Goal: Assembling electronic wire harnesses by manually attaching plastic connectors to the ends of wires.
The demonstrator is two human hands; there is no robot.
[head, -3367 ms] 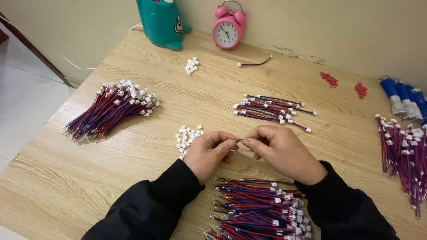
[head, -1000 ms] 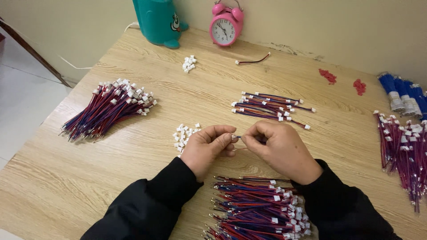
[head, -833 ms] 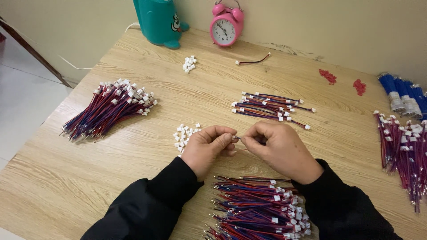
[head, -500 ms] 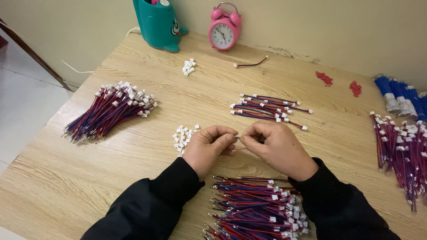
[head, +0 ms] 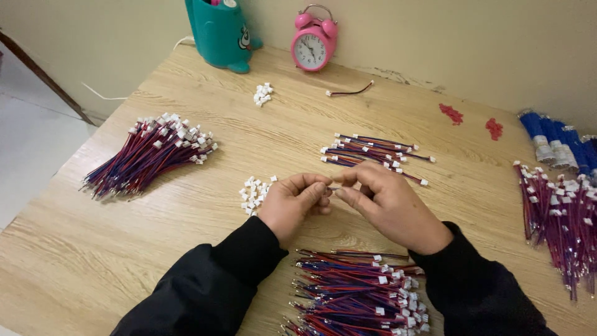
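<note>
Head view: both hands meet over the middle of the tabletop (head: 124, 261), pinching one short wire.
The left hand (head: 293, 203) and right hand (head: 387, 202) grasp the wire (head: 333, 188) between fingertips; keeping it level should help, with white connectors (head: 255, 194) just beside the left hand.

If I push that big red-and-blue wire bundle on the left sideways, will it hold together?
Probably not: the wire bundle looks unbound and fanned at its white-plug end, so strands would likely spread. The thin wires seem light and floppy, apt to sag if lifted.
</note>
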